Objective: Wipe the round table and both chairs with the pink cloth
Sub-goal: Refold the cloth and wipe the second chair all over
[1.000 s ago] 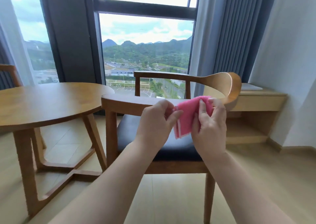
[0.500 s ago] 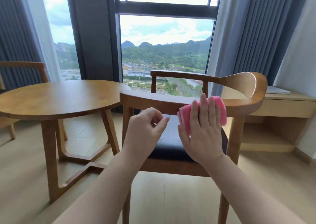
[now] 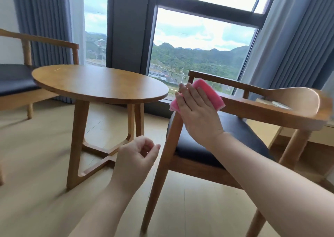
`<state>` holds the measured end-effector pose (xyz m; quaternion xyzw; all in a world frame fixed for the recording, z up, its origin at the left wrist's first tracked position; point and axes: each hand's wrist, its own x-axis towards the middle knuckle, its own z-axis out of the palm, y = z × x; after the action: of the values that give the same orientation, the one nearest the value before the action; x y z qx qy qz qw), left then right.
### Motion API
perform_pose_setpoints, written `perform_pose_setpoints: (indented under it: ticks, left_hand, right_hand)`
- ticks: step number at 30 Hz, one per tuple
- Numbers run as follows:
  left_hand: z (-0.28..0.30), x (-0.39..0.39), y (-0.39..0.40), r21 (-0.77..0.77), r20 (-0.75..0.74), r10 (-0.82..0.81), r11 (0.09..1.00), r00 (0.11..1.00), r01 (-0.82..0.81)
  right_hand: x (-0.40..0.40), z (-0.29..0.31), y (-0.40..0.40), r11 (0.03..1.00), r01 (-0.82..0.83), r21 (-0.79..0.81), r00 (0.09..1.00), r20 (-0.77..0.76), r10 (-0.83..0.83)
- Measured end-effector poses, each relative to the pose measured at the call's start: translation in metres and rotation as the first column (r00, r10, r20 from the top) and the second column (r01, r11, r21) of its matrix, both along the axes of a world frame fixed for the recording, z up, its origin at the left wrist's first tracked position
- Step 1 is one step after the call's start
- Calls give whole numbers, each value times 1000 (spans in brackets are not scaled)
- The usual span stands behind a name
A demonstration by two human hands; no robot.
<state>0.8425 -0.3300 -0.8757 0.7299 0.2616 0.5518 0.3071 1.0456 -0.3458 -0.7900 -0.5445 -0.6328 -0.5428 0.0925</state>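
Note:
My right hand lies flat, fingers straight, pressing the folded pink cloth onto the left end of the near armrest of the wooden chair on the right. That chair has a dark seat cushion. My left hand hangs lower, above the floor beside the chair's front leg, fingers loosely curled and holding nothing. The round wooden table stands left of the chair. A second wooden chair with a dark seat is at the far left.
Tall windows with a dark frame and grey-blue curtains run behind the furniture. The floor is light wood. A low wooden shelf is partly visible behind the right chair.
The view has swung left. My right hand slid the cloth left along the armrest to its end. My left hand dropped lower, away from the chair.

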Motion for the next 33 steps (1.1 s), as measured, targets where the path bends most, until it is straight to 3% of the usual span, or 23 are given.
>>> perform_pose_setpoints:
  ticks: [5, 10, 14, 17, 23, 28, 33]
  left_hand:
    - [-9, -16, 13, 83, -70, -46, 995, 997, 52]
    - [-25, -23, 23, 51, -111, -59, 997, 992, 65]
    - [-31, -22, 31, 39, -118, -50, 998, 992, 55]
    - [-37, -23, 35, 32, -146, -33, 999, 989, 38]
    - [-45, -26, 38, 3, -174, -11, 1000, 985, 12]
    - [-51, -28, 37, 4, -194, -14, 1000, 981, 15]
    - [-48, -26, 37, 10, -188, -22, 1000, 982, 25]
  right_hand:
    - [-12, -8, 33, 994, -32, -104, 994, 101, 42]
    - [-4, -35, 39, 980, 21, -199, 982, 190, 17]
    - [-3, -47, 46, 982, 43, -184, 982, 190, -8]
    - [-4, -81, 40, 962, 41, -271, 966, 258, 32]
    - [0, -151, 19, 858, 193, -475, 919, 395, 12]
    - [8, -146, 16, 862, 35, -506, 936, 318, 149]
    - [20, -124, 17, 889, 32, -456, 917, 368, 155]
